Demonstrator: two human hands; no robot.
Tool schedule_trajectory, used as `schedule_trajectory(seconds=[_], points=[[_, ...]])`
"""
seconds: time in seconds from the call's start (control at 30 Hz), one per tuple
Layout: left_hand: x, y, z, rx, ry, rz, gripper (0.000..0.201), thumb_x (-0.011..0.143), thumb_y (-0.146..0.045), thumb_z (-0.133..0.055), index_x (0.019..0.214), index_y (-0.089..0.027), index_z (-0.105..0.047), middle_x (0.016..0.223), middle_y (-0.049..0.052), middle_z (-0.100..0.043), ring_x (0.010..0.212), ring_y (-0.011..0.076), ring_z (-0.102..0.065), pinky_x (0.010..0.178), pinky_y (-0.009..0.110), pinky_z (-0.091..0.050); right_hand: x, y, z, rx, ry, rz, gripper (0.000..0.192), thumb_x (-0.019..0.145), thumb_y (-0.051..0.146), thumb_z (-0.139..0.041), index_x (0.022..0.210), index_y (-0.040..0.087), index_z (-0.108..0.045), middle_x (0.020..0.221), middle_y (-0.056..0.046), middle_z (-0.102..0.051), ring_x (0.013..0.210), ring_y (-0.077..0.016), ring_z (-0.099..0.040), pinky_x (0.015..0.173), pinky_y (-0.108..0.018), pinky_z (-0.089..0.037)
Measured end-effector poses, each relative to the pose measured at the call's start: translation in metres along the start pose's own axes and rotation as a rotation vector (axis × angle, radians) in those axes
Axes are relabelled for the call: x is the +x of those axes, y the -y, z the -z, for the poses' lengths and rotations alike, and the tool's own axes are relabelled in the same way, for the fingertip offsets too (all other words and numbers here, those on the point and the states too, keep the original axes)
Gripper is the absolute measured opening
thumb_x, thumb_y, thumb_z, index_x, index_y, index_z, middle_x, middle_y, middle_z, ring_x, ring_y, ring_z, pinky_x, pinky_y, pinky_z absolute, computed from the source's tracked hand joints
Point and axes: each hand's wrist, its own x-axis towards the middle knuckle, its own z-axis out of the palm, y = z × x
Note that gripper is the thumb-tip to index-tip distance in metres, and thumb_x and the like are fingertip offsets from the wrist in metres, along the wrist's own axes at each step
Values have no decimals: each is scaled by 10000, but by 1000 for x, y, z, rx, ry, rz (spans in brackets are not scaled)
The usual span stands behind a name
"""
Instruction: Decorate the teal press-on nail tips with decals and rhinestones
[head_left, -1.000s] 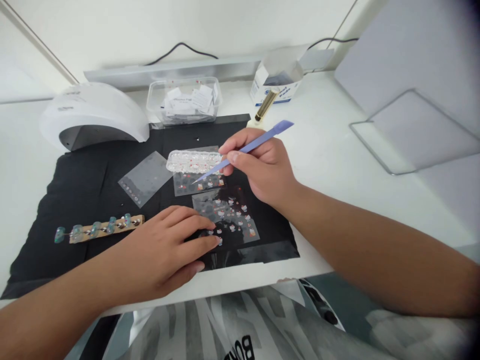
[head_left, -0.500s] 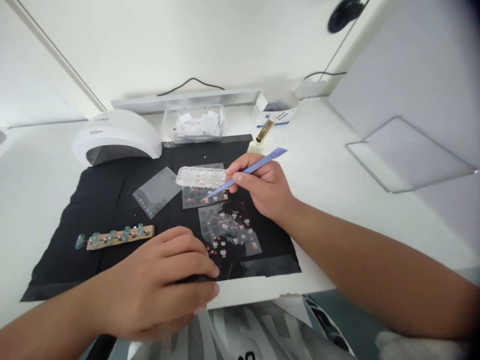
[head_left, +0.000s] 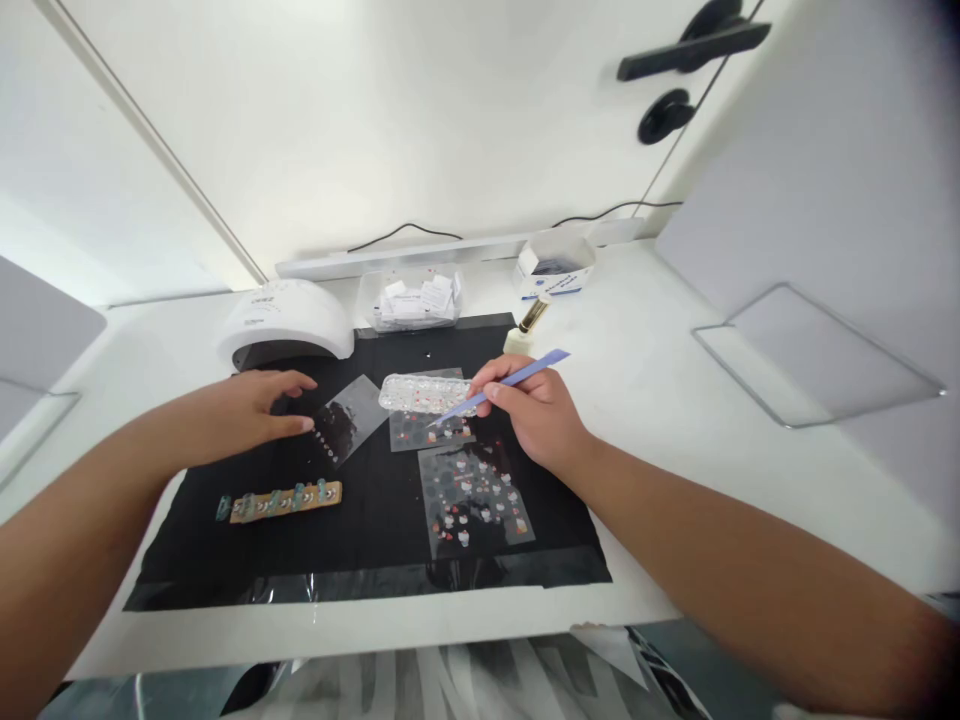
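Note:
My right hand (head_left: pixel 536 410) grips a purple pointed stick (head_left: pixel 517 377) like a pen, its thin tip over a sticker sheet (head_left: pixel 409 432). Beside those fingers lies a clear, lumpy rhinestone case (head_left: pixel 424 393), partly on that sheet. My left hand (head_left: pixel 255 415) hovers at the left, thumb and fingers apart with nothing between them, near a mostly bare clear sticker sheet (head_left: pixel 349 420). Below it, a wooden strip (head_left: pixel 311 498) carries several teal nail tips (head_left: pixel 275 500). Another clear sheet (head_left: pixel 472 500) with red and white cartoon stickers lies in front of my right hand.
A black mat (head_left: pixel 360 545) covers the middle of the white table (head_left: pixel 637 360). Along the back stand a white nail lamp (head_left: pixel 289 318), a clear tub of white packets (head_left: pixel 412 303), an open carton (head_left: pixel 555 268) and a gold-capped bottle (head_left: pixel 527 328). A wire stand (head_left: pixel 784 425) is at the right.
My left hand has moved from the mat's front edge up and left, and its fingers have spread. The camera view has tilted upward. My right hand still holds the stick over the sheet.

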Motion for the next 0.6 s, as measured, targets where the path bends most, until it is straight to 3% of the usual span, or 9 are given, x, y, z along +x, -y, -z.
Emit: schedule_trajectory(seconds=[0.1,0.27,0.6], points=[[9,-15,-16,75,40,32,672,774,-615,-615,1344,-269,-538,1081,124,-698,931,327,-678,755,413,-520,-1,0,0,-12,7,-32,55,741,216,-632,747,173,-665,565,31,-622,553,-111,-585,593,-271,-478],[18,-43,-28,193,71,96,963,696,-678,-641,1488,-208,-358,1151,206,-615,1060,458,-592,857,520,-463,0,0,3,-11,5,-66,55,737,220,-631,752,175,-658,600,25,-635,553,-108,-589,590,-265,-470],[24,-50,-25,186,184,214,990,707,-675,-626,1520,-247,-256,1130,202,-605,904,408,-648,746,450,-484,1,-7,2,-14,47,-67,66,768,233,-622,780,178,-656,584,31,-625,568,-113,-597,603,-259,-448]])
